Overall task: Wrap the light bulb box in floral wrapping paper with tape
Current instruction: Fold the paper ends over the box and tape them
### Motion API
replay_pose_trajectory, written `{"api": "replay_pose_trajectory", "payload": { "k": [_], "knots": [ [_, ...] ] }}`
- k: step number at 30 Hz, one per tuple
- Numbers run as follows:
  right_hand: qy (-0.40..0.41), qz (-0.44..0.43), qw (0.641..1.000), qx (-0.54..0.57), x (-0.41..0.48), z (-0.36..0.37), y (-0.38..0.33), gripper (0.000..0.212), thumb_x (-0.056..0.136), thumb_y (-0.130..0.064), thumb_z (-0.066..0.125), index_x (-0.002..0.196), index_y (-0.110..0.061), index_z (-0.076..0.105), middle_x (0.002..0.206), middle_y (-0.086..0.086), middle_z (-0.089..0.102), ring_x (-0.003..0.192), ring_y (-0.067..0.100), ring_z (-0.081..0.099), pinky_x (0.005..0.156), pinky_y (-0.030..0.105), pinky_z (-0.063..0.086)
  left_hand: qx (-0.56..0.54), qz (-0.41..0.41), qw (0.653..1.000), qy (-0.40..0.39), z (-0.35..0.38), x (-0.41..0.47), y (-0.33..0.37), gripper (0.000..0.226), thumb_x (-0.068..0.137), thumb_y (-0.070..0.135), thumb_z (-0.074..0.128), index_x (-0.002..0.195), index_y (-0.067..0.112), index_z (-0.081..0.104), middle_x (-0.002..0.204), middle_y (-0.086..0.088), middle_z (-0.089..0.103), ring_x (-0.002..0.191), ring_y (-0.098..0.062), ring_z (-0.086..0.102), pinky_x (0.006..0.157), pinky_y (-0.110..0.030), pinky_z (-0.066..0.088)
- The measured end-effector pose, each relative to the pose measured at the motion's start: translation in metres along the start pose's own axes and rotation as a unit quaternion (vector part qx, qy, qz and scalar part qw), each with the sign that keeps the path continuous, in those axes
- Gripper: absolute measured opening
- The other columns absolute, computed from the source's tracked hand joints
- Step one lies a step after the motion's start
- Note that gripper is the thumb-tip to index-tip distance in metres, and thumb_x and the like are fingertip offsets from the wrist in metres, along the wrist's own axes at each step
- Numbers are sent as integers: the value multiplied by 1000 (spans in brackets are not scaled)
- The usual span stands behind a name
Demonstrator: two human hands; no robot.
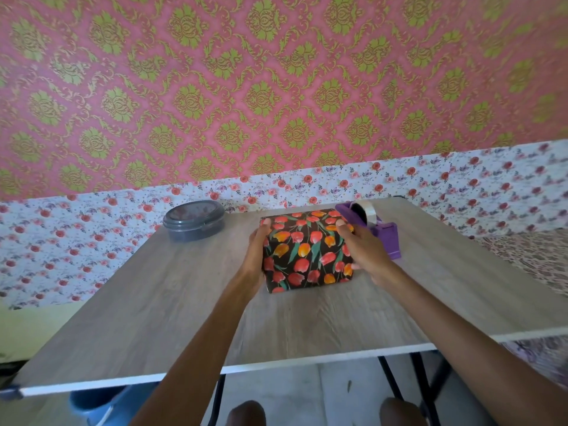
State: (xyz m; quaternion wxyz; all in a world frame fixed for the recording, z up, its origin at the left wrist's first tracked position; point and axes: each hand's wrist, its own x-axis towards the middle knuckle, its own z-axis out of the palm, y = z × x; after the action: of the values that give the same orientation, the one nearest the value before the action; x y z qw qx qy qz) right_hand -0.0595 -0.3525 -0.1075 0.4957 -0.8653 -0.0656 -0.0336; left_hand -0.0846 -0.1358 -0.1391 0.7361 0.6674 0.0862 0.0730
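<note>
The light bulb box (307,250) stands on the wooden table (172,305), fully covered in black wrapping paper printed with red and orange tulips. My left hand (256,256) lies flat against its left side, thumb on the top edge. My right hand (364,250) holds the right side, thumb on top and fingers down the side face. The box's far side and underside are hidden. A purple tape dispenser (384,233) with a roll of clear tape stands just behind my right hand.
A round dark grey lidded container (194,224) sits at the table's far left corner. Floral and pink damask wallpaper covers the wall behind. The table's white front edge (276,367) runs across the near side, with black legs and a blue bucket (98,405) below.
</note>
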Motion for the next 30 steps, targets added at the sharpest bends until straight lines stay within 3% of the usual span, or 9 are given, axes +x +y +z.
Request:
{"api": "replay_pose_trajectory", "payload": {
  "k": [5,8,10,12,14,15,17,20,30],
  "knots": [
    [-3,-21,998,-53,-5,2,1,72,96,-66,21,123,-9,56,99,14,66,92,27,66,87,47,56,135,11,988,-69,-7,-7,12,102,66,89,54,148,35,24,147,-3,49,125,-24,56,111,-50,38],
    [35,-48,997,-57,2,-8,8,66,100,-61,18,85,-10,58,72,10,56,75,33,64,69,33,51,205,55,977,23,0,-9,24,93,86,67,54,156,28,7,158,-7,29,137,-30,43,111,-49,35],
    [142,-73,983,-88,15,-19,21,51,105,-44,33,74,-9,55,72,8,60,70,29,60,58,28,41,340,184,910,152,7,-12,26,74,93,53,56,154,27,22,158,-5,28,137,-28,42,108,-51,40],
    [218,-80,957,-173,33,-33,40,20,97,-28,53,99,-12,63,100,11,64,93,29,61,65,30,49,478,322,797,182,20,-15,29,51,96,41,53,144,24,43,149,-4,44,132,-23,46,110,-51,40],
    [163,-33,949,-267,47,-42,56,54,85,-40,70,128,-16,50,129,12,51,116,37,51,79,42,53,574,367,724,106,43,-20,33,41,97,47,46,131,26,53,135,1,56,127,-20,49,113,-52,34],
    [118,-7,955,-273,53,-45,64,69,78,-48,75,132,-17,45,133,12,49,118,38,51,83,43,52,612,357,703,70,57,-23,31,44,97,52,43,132,27,52,137,3,54,130,-20,46,116,-52,28],
    [79,2,965,-250,59,-47,69,74,71,-55,79,127,-20,47,122,11,61,108,34,61,82,39,52,655,348,669,47,77,-25,26,52,98,55,39,141,26,44,147,3,47,139,-20,37,119,-51,20],
    [107,-20,966,-237,63,-51,75,65,67,-57,81,114,-21,54,105,7,69,97,32,65,75,34,51,656,347,667,62,99,-22,17,51,98,49,42,142,23,43,146,3,47,138,-21,37,117,-49,20],
    [197,38,958,-204,45,-137,125,73,64,-49,84,121,-15,54,106,11,68,100,34,65,84,42,55,657,327,675,77,120,-20,13,50,101,42,44,146,21,38,151,2,41,143,-21,31,119,-48,17]
  ]
}}
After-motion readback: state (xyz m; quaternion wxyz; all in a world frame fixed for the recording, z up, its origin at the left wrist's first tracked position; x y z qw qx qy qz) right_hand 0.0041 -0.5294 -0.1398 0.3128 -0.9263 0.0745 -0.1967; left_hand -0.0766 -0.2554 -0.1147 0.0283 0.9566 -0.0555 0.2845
